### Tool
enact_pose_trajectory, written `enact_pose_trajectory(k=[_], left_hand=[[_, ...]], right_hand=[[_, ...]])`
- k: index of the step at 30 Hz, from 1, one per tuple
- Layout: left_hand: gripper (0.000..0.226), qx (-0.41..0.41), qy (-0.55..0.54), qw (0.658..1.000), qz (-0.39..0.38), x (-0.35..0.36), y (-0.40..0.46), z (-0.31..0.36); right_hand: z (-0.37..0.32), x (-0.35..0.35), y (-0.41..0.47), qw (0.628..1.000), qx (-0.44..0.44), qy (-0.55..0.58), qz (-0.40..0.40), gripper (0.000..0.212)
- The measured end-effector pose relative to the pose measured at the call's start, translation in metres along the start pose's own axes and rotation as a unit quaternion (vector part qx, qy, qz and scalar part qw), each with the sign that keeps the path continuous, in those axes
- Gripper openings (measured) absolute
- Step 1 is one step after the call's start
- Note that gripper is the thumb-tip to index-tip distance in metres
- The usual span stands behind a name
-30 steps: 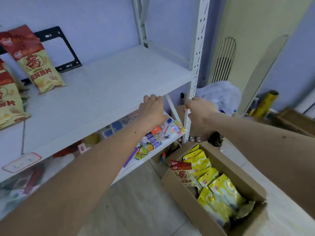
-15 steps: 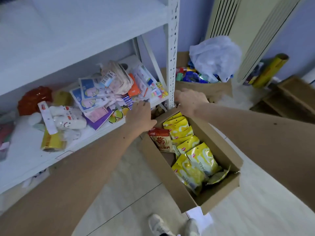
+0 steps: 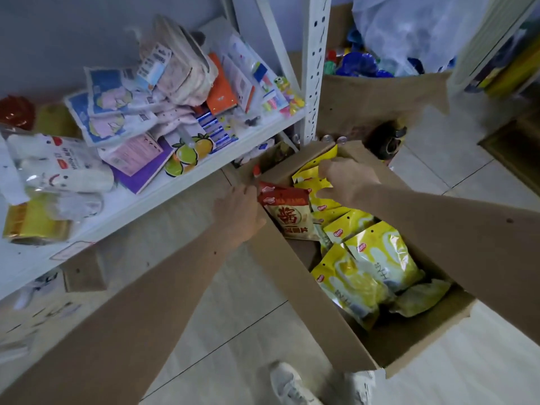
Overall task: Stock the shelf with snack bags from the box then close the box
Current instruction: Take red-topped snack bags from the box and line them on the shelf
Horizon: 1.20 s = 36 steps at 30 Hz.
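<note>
Head view: right hand (image 3: 347, 178) partly hides yellow bags (image 3: 314, 171).

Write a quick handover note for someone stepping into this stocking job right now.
Left hand: reaching at the red snack bag by the box's near wall; grip unclear.
Right hand: fingers curled on a yellow snack bag at the far end.
The box sits open on the floor, with many yellow bags inside.
Left: shelve them all, then close the box.
</note>
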State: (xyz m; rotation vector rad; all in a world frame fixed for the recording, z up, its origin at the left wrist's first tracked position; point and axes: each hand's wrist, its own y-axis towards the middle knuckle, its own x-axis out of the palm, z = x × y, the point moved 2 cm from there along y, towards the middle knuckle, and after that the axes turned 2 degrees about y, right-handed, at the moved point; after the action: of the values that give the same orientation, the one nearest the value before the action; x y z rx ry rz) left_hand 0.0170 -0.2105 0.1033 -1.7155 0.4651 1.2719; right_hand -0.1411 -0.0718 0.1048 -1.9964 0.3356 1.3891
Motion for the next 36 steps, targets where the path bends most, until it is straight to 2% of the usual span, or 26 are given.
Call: enact_pose_trajectory(k=[8,12,20,25,29,31,36], left_hand=[[0.052,-0.047,-0.045,0.997,0.029,0.087,0.062,0.0],[0.064,-0.067,-0.059,0.995,0.054,0.108,0.092,-0.003],[0.076,-0.074,-0.064,0.994,0.043,0.116,0.114,-0.009],[0.081,-0.085,-0.076,0.993,0.032,0.111,0.113,-0.011],[0.091,-0.042,-0.086,0.994,0.047,0.1,0.116,-0.005],[0.092,-0.016,-0.077,0.996,0.053,0.092,0.121,0.0],[0.069,0.031,0.002,0.999,0.044,0.085,0.137,0.004]], right_hand=[[0.017,0.11,0.049,0.999,0.016,0.031,-0.034,0.037],[0.026,0.15,0.068,0.997,0.042,0.055,-0.02,0.043],[0.025,0.175,0.101,0.971,0.133,0.197,0.02,0.031],[0.034,0.179,0.086,0.978,0.079,0.195,0.006,0.026],[0.059,0.186,0.071,0.974,0.029,0.212,-0.073,0.033],[0.066,0.192,0.067,0.973,0.026,0.212,-0.085,0.035],[0.069,0.212,0.062,0.974,0.036,0.205,-0.088,0.025]])
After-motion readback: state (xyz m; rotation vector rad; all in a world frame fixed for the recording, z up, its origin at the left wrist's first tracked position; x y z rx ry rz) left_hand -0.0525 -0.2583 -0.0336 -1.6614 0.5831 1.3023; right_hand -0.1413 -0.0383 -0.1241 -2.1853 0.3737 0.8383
